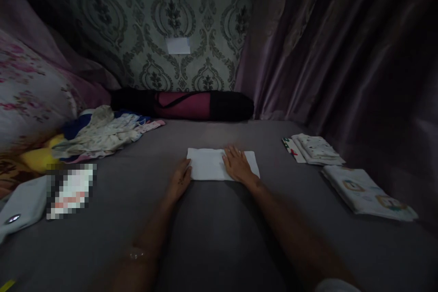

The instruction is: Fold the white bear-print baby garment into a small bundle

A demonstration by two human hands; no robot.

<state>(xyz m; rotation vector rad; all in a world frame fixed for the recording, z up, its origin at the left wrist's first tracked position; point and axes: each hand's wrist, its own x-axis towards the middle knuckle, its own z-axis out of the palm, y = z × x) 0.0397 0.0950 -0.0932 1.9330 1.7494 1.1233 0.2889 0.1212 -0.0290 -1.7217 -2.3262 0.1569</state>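
A white folded cloth (208, 163) lies flat on the grey bed sheet (219, 237) in front of me. My right hand (237, 165) rests palm down on the cloth's right half, fingers spread. My left hand (180, 180) touches the cloth's left near corner with its fingertips. Neither hand grips anything.
Two stacks of folded printed cloths (316, 148) (367, 190) lie at the right. A heap of unfolded clothes (102, 133) sits at the left by a floral pillow (30, 91). A dark and magenta roll bag (183, 105) lies against the patterned wall. Curtains (342, 54) hang at the right.
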